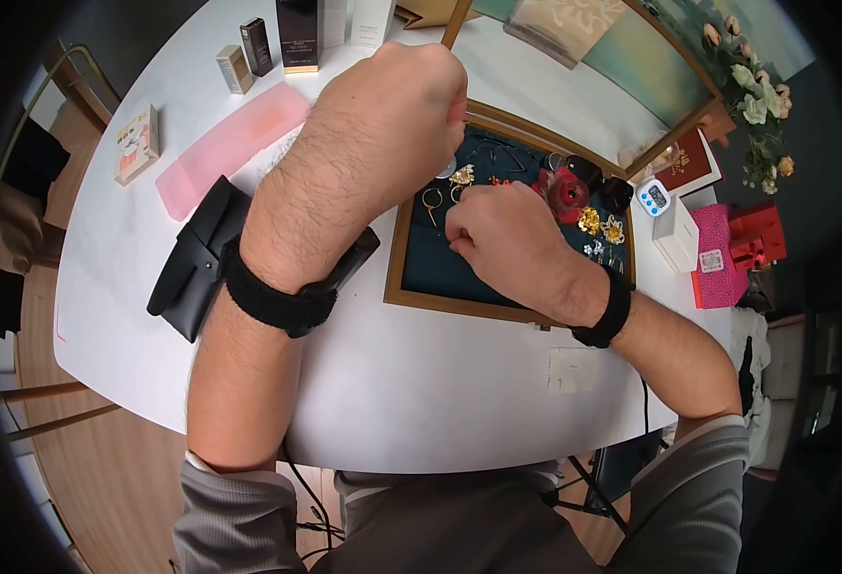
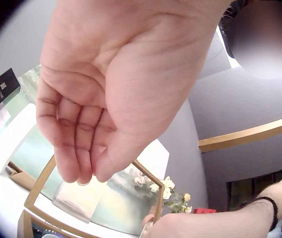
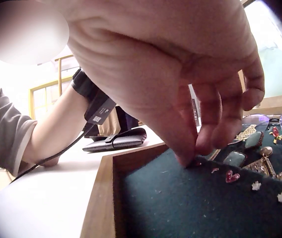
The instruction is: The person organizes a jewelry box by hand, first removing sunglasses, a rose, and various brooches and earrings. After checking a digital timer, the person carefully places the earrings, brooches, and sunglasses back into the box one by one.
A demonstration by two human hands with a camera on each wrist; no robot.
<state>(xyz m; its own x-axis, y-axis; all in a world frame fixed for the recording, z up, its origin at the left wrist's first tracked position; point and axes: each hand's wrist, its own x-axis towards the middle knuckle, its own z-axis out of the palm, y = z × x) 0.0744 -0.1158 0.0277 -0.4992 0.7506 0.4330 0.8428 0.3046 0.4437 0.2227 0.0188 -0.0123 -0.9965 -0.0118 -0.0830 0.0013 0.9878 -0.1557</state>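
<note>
Thumb and fingertips of my right hand [image 1: 521, 244] meet at the dark green lining [image 3: 156, 198] of a wooden-framed jewellery case [image 1: 397, 258]. In the right wrist view they pinch at a tiny reddish stud, mostly hidden by the fingertips. A pink heart stud [image 3: 233, 176] and two small flower studs [image 3: 256, 186] sit beside the right hand [image 3: 180, 94]. My left hand [image 1: 382, 120] is raised above the table, left of the case; in the left wrist view the left hand [image 2: 101, 94] has loosely bent fingers, thumb against them, and no object visible.
The case's glass lid [image 1: 583, 72] stands raised behind it. Left of the case lie a black pouch [image 1: 196, 263], a pink strip [image 1: 229, 148] and a small box [image 1: 138, 145]. Cosmetic boxes [image 1: 298, 38] stand at the back. A timer [image 1: 652, 197] and red box [image 1: 757, 234] are right.
</note>
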